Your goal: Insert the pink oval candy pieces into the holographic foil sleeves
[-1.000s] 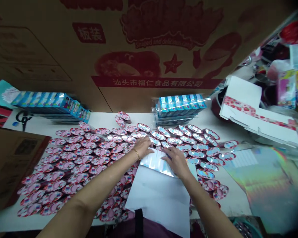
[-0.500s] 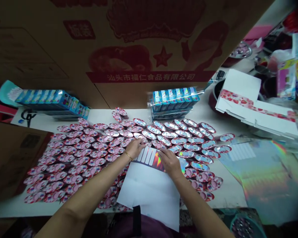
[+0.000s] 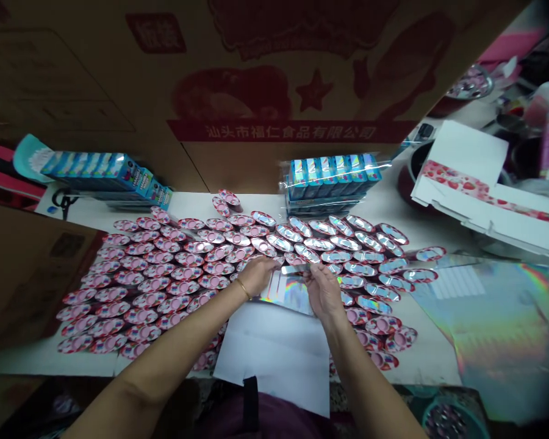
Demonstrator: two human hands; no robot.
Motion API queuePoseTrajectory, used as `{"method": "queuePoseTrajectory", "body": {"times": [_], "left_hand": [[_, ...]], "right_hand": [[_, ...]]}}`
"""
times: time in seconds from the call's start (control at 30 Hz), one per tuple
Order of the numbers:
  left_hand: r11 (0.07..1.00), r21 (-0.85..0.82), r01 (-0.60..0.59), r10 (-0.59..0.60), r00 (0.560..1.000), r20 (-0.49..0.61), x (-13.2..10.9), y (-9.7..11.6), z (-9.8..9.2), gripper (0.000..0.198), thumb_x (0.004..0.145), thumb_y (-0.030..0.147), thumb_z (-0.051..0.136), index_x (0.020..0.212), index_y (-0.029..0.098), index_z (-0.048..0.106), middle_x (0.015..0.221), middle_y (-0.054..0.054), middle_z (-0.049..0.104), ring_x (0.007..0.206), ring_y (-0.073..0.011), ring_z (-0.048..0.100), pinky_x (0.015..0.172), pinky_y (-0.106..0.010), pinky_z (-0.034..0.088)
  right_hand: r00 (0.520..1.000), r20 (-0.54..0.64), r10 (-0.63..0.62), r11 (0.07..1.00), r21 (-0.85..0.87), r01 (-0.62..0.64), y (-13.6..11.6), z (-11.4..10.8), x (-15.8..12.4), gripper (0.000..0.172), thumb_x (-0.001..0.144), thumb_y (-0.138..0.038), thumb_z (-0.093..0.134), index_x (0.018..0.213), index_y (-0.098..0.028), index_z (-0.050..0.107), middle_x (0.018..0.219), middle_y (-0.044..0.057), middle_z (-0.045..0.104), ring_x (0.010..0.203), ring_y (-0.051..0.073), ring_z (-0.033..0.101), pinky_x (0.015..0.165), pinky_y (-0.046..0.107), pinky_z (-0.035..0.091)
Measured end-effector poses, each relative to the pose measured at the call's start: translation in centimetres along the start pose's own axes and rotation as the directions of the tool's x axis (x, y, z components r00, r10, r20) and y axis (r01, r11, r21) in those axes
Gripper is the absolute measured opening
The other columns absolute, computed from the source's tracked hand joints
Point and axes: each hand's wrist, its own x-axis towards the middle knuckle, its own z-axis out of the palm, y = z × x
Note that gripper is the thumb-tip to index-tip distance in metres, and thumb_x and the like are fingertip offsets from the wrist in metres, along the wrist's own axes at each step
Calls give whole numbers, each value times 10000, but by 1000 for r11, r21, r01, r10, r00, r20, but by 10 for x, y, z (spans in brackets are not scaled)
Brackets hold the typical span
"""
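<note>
Holding entry: one narrow silver strip (image 3: 295, 269), stretched level between the person's two hands, just above a shiny rainbow sticker sheet (image 3: 287, 295).

- Left hand (image 3: 255, 275): fingers closed in a pinch on the strip's left end; thin bangle (image 3: 242, 288) at the wrist.
- Right hand (image 3: 322, 291): fingertips pinched narrow on the strip's right end, remaining fingers curled.
- Sticker sheet: lies flat under the hands, its near edge resting on a white paper (image 3: 279, 350) that hangs over the near edge of the table (image 3: 187, 204).
- Pink oval tubs (image 3: 165, 286): many, in overlapping rows, left of the hands.
- Silver-topped tubs (image 3: 348, 244): same shape, in rows behind and right of the hands.
- Blue packs (image 3: 332, 180): wrapped stack at the back of the table, centre; second stack (image 3: 105, 174) back left.
- Cardboard wall (image 3: 274, 73): printed in red, standing behind the table.
- White box (image 3: 466, 177): strawberry print, back right.
- Large rainbow sheet (image 3: 498, 323): lying at the right, well apart from the hands.
</note>
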Motion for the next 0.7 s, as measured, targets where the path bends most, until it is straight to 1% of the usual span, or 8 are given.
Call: {"method": "queuePoseTrajectory", "body": {"times": [0.03, 0.1, 0.17, 0.23, 0.3, 0.43, 0.53, 0.7], "left_hand": [[986, -160, 51, -46, 998, 35, 3, 4, 3, 258, 798, 165, 417, 958, 178, 619, 912, -52, 648, 852, -145, 559, 809, -271, 405], [881, -433, 191, -162, 981, 102, 9, 12, 7, 291, 824, 259, 392, 972, 145, 616, 883, -54, 661, 774, -127, 576, 734, -245, 433], [778, -566, 272, -240, 962, 132, 14, 19, 10, 325, 803, 354, 436, 922, 121, 629, 842, -56, 664, 730, -120, 574, 683, -228, 437], [750, -600, 277, -279, 956, 93, 17, 24, 13, 308, 711, 372, 570, 862, 111, 634, 815, -49, 658, 717, -114, 566, 669, -213, 430], [727, -621, 292, -321, 944, 68, 19, 27, 16, 310, 656, 352, 630, 859, 119, 628, 769, -27, 645, 663, -94, 550, 626, -198, 420], [659, -660, 361, -346, 925, 160, 22, 28, 22, 330, 644, 370, 633, 863, 124, 620, 591, 31, 566, 483, -48, 459, 493, -175, 363], [653, -654, 381, -355, 917, 179, 23, 28, 26, 349, 599, 353, 667, 849, 117, 607, 505, 61, 501, 424, -36, 408, 440, -167, 312], [689, -610, 391, -348, 917, 194, 22, 31, 28, 225, 639, 336, 606, 698, 119, 598, 416, 76, 417, 382, -31, 327, 399, -166, 239]], "right_hand": [[1000, -10, 13, 999, 37, -12, 0, 0, 0, 186, 616, -292, 688, 695, -172, 570, 619, -43, 537, 569, 79, 492, 585, 233, 400], [999, -30, 19, 997, 76, -17, 0, 0, -1, 195, 600, -286, 701, 690, -174, 569, 610, -44, 540, 571, 82, 500, 573, 231, 398], [999, -47, 24, 995, 100, -19, -1, -1, -2, 204, 591, -288, 707, 698, -177, 572, 612, -42, 547, 574, 88, 507, 563, 234, 399], [998, -50, 26, 993, 120, -19, -1, -3, -4, 210, 587, -288, 709, 707, -180, 575, 614, -42, 548, 574, 88, 510, 563, 234, 403], [999, -42, 20, 992, 124, -15, 0, -4, -5, 208, 591, -292, 707, 709, -183, 575, 608, -44, 544, 566, 85, 506, 564, 234, 407], [998, -62, 16, 992, 124, -8, 2, -6, -8, 225, 579, -301, 710, 703, -186, 561, 600, -46, 541, 556, 85, 503, 547, 232, 408], [993, -106, 45, 987, 156, -28, 4, -6, -10, 252, 550, -290, 724, 700, -184, 552, 605, -46, 550, 550, 85, 503, 526, 226, 402], [988, -135, 72, 981, 189, -46, 6, -6, -13, 247, 542, -270, 726, 696, -175, 558, 625, -43, 561, 552, 72, 502, 511, 209, 394]]}}
